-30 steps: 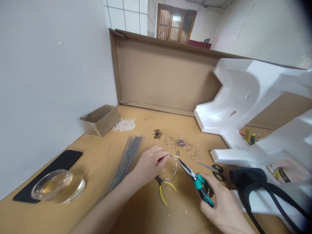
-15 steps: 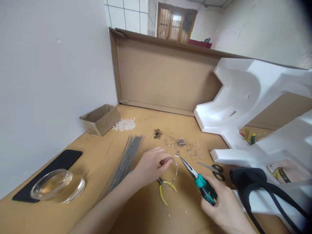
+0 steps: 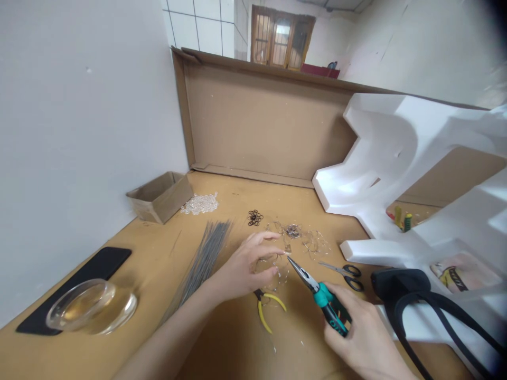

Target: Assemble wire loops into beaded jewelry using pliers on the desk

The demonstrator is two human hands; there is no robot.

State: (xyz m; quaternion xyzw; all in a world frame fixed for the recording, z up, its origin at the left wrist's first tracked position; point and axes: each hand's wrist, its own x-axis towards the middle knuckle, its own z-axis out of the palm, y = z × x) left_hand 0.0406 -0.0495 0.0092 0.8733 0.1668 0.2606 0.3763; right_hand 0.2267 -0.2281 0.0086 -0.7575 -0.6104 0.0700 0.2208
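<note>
My left hand (image 3: 249,266) has its thumb and fingers spread apart, with nothing gripped between them. A thin bent wire piece (image 3: 280,274) shows by its thumb, partly hidden behind the hand. Teal-and-black needle-nose pliers (image 3: 317,289) are in my right hand (image 3: 352,330), jaws closed and tips close to the left fingertips. Just below the left hand lie yellow-handled pliers (image 3: 263,315), their head partly covered. A bundle of straight grey wires (image 3: 204,258) rests left of the left forearm. Beyond the hands are tangled bent wires (image 3: 315,243) and a small coiled wire heap (image 3: 293,230).
Black-handled scissors (image 3: 350,274) lie right of the pliers, near black straps (image 3: 420,301) and white foam (image 3: 380,132). Dark rings (image 3: 255,217), clear beads (image 3: 200,203) and a cardboard box (image 3: 158,198) sit farther back. At left, a clear round container (image 3: 87,309) overlaps a black phone-like slab (image 3: 114,258).
My left hand has opened its pinch and let go of the wire piece, fingers now spread. The right hand keeps the pliers in nearly the same place. The view shifts slightly.
</note>
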